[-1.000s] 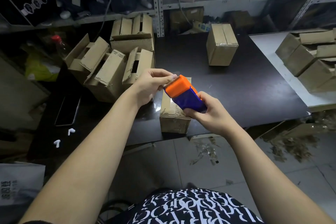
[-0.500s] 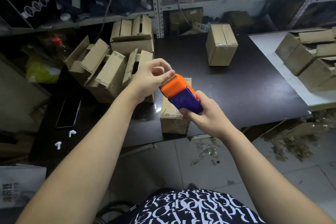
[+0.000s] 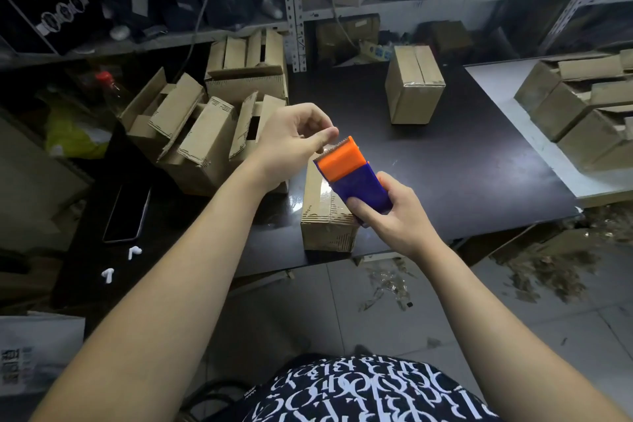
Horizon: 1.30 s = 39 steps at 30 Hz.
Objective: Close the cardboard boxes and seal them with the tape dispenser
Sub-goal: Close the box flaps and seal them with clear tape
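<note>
My right hand (image 3: 397,216) grips the blue-and-orange plastic tape dispenser (image 3: 352,178) above the small taped cardboard box (image 3: 323,216) at the black table's (image 3: 462,161) near edge. My left hand (image 3: 291,144) pinches thumb and forefinger together at its serrated orange tip.

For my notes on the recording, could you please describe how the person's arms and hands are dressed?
Both forearms are bare right up to the bottom of the frame, with no sleeve in view. The left hand and the right hand wear no gloves, and I see no ring, watch or bracelet. At the bottom edge there is a dark garment printed with white letter-like shapes.
</note>
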Tool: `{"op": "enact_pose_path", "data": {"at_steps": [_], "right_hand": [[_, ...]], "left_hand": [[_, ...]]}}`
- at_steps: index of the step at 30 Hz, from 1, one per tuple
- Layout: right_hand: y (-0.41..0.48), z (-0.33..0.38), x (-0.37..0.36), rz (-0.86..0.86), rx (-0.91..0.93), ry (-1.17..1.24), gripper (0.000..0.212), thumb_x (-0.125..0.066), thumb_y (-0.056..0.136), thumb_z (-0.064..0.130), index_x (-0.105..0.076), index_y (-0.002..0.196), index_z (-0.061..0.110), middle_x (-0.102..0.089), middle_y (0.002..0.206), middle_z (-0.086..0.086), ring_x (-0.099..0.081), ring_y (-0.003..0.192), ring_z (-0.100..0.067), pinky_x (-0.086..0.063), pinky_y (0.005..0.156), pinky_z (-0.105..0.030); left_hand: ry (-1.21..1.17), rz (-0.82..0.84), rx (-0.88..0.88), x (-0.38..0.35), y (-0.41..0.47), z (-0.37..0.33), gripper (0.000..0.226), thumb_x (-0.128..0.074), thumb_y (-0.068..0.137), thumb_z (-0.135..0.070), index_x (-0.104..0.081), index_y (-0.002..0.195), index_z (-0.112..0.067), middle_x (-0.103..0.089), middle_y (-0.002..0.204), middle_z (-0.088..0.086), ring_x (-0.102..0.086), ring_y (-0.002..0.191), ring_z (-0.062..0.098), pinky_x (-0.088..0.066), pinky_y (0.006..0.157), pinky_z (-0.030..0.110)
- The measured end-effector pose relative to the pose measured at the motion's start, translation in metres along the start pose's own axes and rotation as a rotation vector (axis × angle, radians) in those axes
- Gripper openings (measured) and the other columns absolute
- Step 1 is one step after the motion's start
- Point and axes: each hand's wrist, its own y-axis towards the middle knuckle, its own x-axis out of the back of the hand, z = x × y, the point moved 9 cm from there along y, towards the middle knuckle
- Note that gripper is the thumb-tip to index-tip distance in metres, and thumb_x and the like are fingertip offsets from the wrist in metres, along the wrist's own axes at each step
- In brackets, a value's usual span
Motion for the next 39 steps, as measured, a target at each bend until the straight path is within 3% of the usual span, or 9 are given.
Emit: {"op": "enact_pose_path", "data": {"at_steps": [2, 5, 10, 16, 26, 29, 32, 35, 39], "right_hand": [[0.000, -0.003, 0.005, -0.038, 0.000, -0.004, 0.035, -0.073, 0.086, 0.054, -0.062, 0.092, 0.022, -0.068, 0.077, -0.002, -0.066, 0.070, -0.033, -0.056, 0.067, -0.054], [-0.002, -0.007, 0.008, -0.077, 0.022, -0.043, 0.022, -0.072, 0.086, 0.054, -0.061, 0.088, 0.035, -0.068, 0.074, 0.007, -0.068, 0.068, -0.025, -0.057, 0.065, -0.045], [-0.017, -0.048, 0.014, -0.080, -0.078, -0.061, 0.013, -0.078, 0.094, 0.029, -0.064, 0.093, 0.030, -0.074, 0.076, 0.004, -0.076, 0.068, -0.017, -0.060, 0.072, -0.052], [-0.021, -0.058, 0.011, -0.062, -0.078, -0.123, 0.034, -0.071, 0.089, 0.055, -0.065, 0.103, 0.025, -0.076, 0.081, 0.008, -0.076, 0.073, -0.016, -0.060, 0.073, -0.051], [-0.023, -0.060, 0.010, -0.069, -0.034, -0.185, 0.046, -0.068, 0.090, 0.063, -0.061, 0.112, 0.023, -0.074, 0.092, 0.011, -0.074, 0.081, -0.013, -0.061, 0.072, -0.036], [-0.024, -0.067, 0.011, -0.070, -0.054, -0.178, 0.044, -0.068, 0.089, 0.064, -0.061, 0.107, 0.024, -0.073, 0.088, 0.013, -0.074, 0.078, -0.013, -0.061, 0.071, -0.037], [-0.034, -0.082, 0.019, -0.095, -0.121, -0.215, 0.046, -0.062, 0.086, 0.068, -0.063, 0.098, 0.024, -0.073, 0.076, 0.011, -0.070, 0.068, -0.011, -0.057, 0.066, -0.037], [-0.038, -0.096, 0.031, -0.162, -0.177, -0.220, 0.042, -0.065, 0.086, 0.063, -0.065, 0.091, 0.022, -0.069, 0.067, 0.007, -0.067, 0.060, -0.006, -0.052, 0.062, -0.034], [-0.027, -0.102, 0.031, -0.172, -0.331, -0.258, 0.041, -0.063, 0.090, 0.064, -0.061, 0.085, 0.024, -0.071, 0.063, 0.008, -0.072, 0.056, -0.011, -0.060, 0.074, -0.047]], "left_hand": [[0.014, 0.012, -0.010, -0.005, -0.001, -0.001, 0.007, -0.075, 0.094, -0.010, -0.072, 0.095, -0.004, -0.069, 0.079, -0.008, -0.065, 0.069, 0.001, -0.053, 0.065, 0.015], [0.029, -0.029, -0.032, -0.005, -0.002, -0.006, 0.008, -0.076, 0.093, -0.012, -0.073, 0.096, -0.005, -0.071, 0.083, -0.001, -0.068, 0.072, 0.007, -0.055, 0.068, 0.018], [0.074, -0.176, -0.048, 0.023, 0.003, -0.010, 0.009, -0.077, 0.093, -0.014, -0.076, 0.098, -0.006, -0.072, 0.085, -0.001, -0.068, 0.077, 0.004, -0.054, 0.069, 0.014], [0.116, -0.180, -0.058, 0.023, 0.003, -0.009, 0.008, -0.078, 0.092, -0.014, -0.076, 0.095, -0.007, -0.070, 0.082, -0.004, -0.064, 0.073, -0.003, -0.050, 0.066, 0.011], [0.162, -0.213, -0.098, 0.021, 0.000, -0.015, 0.009, -0.078, 0.092, -0.015, -0.076, 0.098, -0.008, -0.068, 0.085, -0.007, -0.063, 0.077, -0.005, -0.049, 0.067, 0.010], [0.174, -0.224, -0.103, 0.021, -0.002, -0.017, 0.007, -0.077, 0.092, -0.015, -0.075, 0.097, -0.009, -0.069, 0.086, -0.005, -0.065, 0.078, -0.002, -0.054, 0.069, 0.015], [0.128, -0.331, -0.067, 0.047, 0.001, -0.019, 0.007, -0.076, 0.093, -0.016, -0.075, 0.098, -0.011, -0.072, 0.089, -0.001, -0.068, 0.080, 0.008, -0.060, 0.075, 0.031], [0.152, -0.210, -0.126, 0.049, 0.008, -0.036, 0.005, -0.077, 0.093, -0.017, -0.074, 0.096, -0.015, -0.072, 0.088, 0.000, -0.068, 0.079, 0.013, -0.060, 0.075, 0.038], [0.189, -0.131, -0.230, 0.030, 0.006, -0.047, 0.009, -0.078, 0.092, -0.021, -0.075, 0.096, -0.013, -0.071, 0.088, -0.001, -0.066, 0.078, 0.014, -0.058, 0.070, 0.039]]}}
